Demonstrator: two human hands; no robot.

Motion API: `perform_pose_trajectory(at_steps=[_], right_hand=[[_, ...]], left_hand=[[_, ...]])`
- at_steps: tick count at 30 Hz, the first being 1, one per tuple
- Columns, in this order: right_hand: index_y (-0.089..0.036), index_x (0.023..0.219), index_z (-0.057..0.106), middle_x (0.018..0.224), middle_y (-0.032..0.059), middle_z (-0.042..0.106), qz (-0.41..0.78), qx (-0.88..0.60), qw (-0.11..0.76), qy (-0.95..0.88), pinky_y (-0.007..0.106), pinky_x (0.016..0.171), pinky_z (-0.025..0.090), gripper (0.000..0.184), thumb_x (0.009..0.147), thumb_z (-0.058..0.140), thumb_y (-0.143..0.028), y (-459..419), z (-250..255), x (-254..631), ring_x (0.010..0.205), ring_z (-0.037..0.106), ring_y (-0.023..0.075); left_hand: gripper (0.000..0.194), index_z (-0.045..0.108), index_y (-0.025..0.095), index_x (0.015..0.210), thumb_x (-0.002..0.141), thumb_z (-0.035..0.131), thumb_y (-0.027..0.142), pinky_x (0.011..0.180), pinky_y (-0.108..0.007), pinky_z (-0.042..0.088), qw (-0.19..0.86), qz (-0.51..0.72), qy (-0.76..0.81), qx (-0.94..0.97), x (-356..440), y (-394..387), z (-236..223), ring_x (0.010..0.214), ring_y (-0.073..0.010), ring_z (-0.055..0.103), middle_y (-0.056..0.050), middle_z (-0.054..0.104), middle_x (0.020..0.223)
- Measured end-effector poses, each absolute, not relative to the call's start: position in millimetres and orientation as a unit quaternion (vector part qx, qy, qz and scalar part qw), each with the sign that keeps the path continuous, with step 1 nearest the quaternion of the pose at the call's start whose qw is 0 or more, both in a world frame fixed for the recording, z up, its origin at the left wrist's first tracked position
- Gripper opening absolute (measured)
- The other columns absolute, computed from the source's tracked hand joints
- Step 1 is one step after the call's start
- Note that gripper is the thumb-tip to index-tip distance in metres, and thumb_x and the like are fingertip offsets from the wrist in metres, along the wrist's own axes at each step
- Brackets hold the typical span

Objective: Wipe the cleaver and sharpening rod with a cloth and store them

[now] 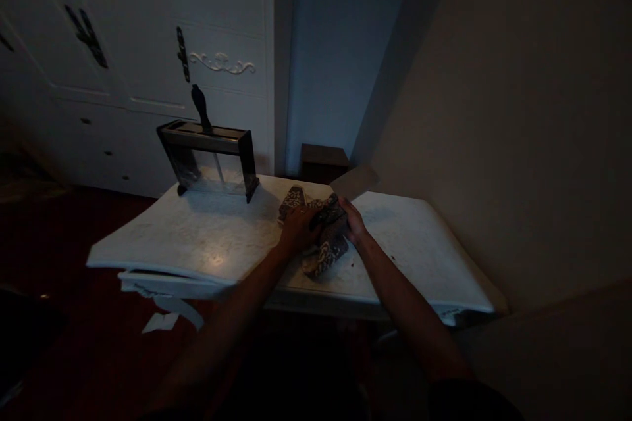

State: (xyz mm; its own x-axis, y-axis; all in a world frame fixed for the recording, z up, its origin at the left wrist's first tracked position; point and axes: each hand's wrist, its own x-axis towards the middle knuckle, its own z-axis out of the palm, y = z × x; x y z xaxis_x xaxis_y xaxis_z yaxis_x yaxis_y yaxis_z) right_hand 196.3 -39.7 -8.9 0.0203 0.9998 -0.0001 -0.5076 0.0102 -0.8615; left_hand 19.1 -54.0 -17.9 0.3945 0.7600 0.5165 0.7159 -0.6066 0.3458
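A cleaver with a broad blade [356,182] is held over the white tabletop, its blade pointing to the far right. My left hand [297,229] is closed round its dark handle. A brown and white patterned cloth [326,258] hangs bunched about the handle, and another fold of it shows beyond my left hand. My right hand [352,221] grips this cloth close to where the blade meets the handle. The fingertips of both hands are partly hidden by the cloth and the dim light.
A knife block [197,139] with clear sides and one black-handled knife [200,107] stands at the table's back left. The white table [415,250] has a slightly open drawer [172,281]. White cabinets [143,26] rise behind; a wall [518,112] borders the right.
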Motion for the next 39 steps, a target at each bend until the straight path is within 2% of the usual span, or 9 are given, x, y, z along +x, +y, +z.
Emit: perform_pose_trajectory(at_steps=[6, 12, 16, 19, 23, 28, 39], right_hand=[[-0.020, 0.091, 0.071, 0.083, 0.0000, 0.076, 0.598, -0.357, 0.622, -0.359, 0.032, 0.075, 0.057, 0.039, 0.064, 0.084, -0.045, -41.0, -7.4, 196.4, 0.076, 0.070, 0.0200], [-0.019, 0.087, 0.069, 0.078, -0.0001, 0.075, 0.587, -0.367, 0.624, -0.363, 0.029, 0.070, 0.055, 0.040, 0.061, 0.085, -0.045, -44.2, -6.7, 192.8, 0.071, 0.069, 0.0181], [-0.019, 0.084, 0.069, 0.074, -0.0009, 0.073, 0.580, -0.371, 0.622, -0.373, 0.030, 0.071, 0.054, 0.040, 0.060, 0.085, -0.047, -51.4, -4.3, 186.4, 0.073, 0.068, 0.0191], [-0.019, 0.084, 0.070, 0.072, -0.0004, 0.072, 0.581, -0.374, 0.607, -0.393, 0.033, 0.073, 0.054, 0.041, 0.060, 0.084, -0.050, -57.6, -0.9, 181.0, 0.074, 0.068, 0.0207], [-0.020, 0.080, 0.070, 0.072, -0.0017, 0.072, 0.568, -0.386, 0.598, -0.415, 0.031, 0.069, 0.052, 0.044, 0.058, 0.084, -0.054, -62.1, 1.8, 176.4, 0.067, 0.065, 0.0173], [-0.019, 0.078, 0.070, 0.069, -0.0022, 0.071, 0.576, -0.390, 0.584, -0.418, 0.029, 0.067, 0.051, 0.045, 0.056, 0.085, -0.055, -64.8, 2.4, 175.0, 0.060, 0.061, 0.0147], [-0.021, 0.082, 0.070, 0.076, -0.0005, 0.073, 0.578, -0.397, 0.589, -0.401, 0.033, 0.073, 0.053, 0.046, 0.056, 0.084, -0.056, -64.9, -1.7, 169.7, 0.072, 0.066, 0.0197]], left_hand=[[0.046, 0.060, 0.016, 0.126, 0.080, 0.062, 0.026, 0.100, -0.044, 0.040, 0.042, 0.314, 0.448, 0.836, 18.0, -57.1, -13.6, 0.113, -0.0296, 0.058, -0.011, 0.067, 0.118], [0.034, 0.063, 0.015, 0.110, 0.077, 0.063, 0.024, 0.100, -0.041, 0.039, 0.049, 0.294, 0.477, 0.827, 19.2, -62.7, -6.3, 0.109, -0.0290, 0.059, -0.012, 0.068, 0.109], [0.032, 0.061, 0.014, 0.103, 0.077, 0.066, 0.032, 0.095, -0.042, 0.041, 0.047, 0.278, 0.508, 0.814, 20.6, -65.6, -3.7, 0.106, -0.0314, 0.059, -0.014, 0.067, 0.102], [0.035, 0.060, 0.013, 0.105, 0.078, 0.066, 0.034, 0.095, -0.043, 0.041, 0.031, 0.257, 0.520, 0.814, 20.2, -68.3, -1.7, 0.109, -0.0331, 0.058, -0.016, 0.065, 0.107], [0.037, 0.062, 0.014, 0.108, 0.079, 0.064, 0.037, 0.097, -0.046, 0.039, 0.008, 0.231, 0.518, 0.823, 18.6, -73.4, 1.9, 0.113, -0.0343, 0.055, -0.017, 0.062, 0.117], [0.030, 0.066, 0.016, 0.103, 0.075, 0.063, 0.027, 0.098, -0.042, 0.040, 0.025, 0.233, 0.520, 0.821, 16.5, -75.6, 3.1, 0.111, -0.0307, 0.056, -0.013, 0.065, 0.114], [0.029, 0.068, 0.017, 0.099, 0.072, 0.057, 0.020, 0.095, -0.042, 0.043, 0.041, 0.255, 0.550, 0.794, 16.3, -78.2, 8.1, 0.110, -0.0302, 0.057, -0.012, 0.067, 0.108]])
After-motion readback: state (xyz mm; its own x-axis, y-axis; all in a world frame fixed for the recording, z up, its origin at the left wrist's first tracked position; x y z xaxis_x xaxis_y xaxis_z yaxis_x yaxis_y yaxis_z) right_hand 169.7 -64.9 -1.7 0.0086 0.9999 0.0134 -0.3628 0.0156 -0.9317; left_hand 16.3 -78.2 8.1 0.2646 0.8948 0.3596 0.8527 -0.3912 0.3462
